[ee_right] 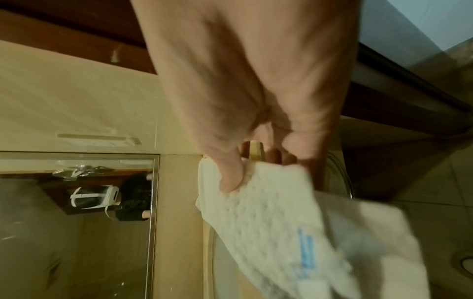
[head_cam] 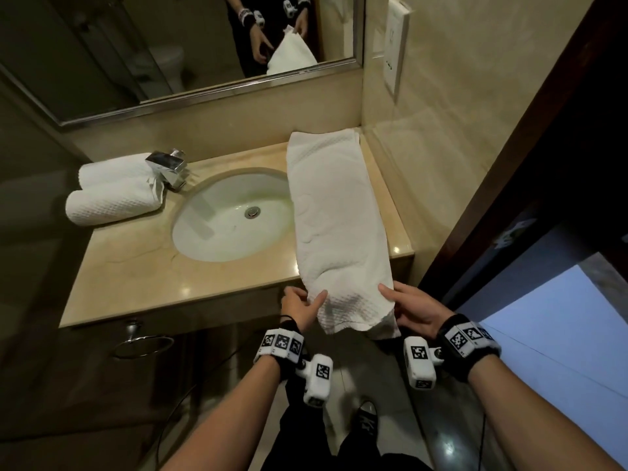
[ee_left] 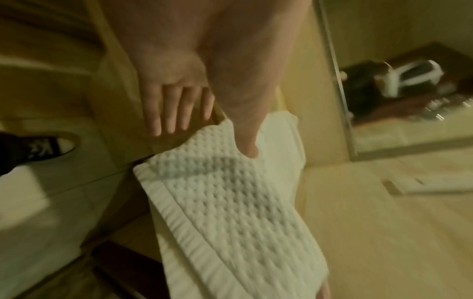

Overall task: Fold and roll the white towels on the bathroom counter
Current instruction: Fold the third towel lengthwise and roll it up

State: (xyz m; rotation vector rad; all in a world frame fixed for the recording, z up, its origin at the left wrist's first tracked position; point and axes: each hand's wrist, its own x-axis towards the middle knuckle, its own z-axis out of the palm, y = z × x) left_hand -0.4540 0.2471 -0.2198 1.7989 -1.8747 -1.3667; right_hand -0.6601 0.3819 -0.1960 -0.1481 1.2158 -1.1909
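So 2 rolled towels (head_cam: pixel 112 188) already sit left of the sink (head_cam: pixel 231 215). The long folded towel (head_cam: pixel 336 215) lies along the table's right side; left hand (head_cam: pixel 300 309) and right hand (head_cam: pixel 416 309) pinch its overhanging near end. Rolling's next, I'd guess: keep both sides even.

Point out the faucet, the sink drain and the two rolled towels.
faucet (head_cam: pixel 167 167): head view, on its chrome body.
sink drain (head_cam: pixel 252 211): head view, on the metal plug.
rolled towels (head_cam: pixel 112 199): head view, on the nearer roll's side.
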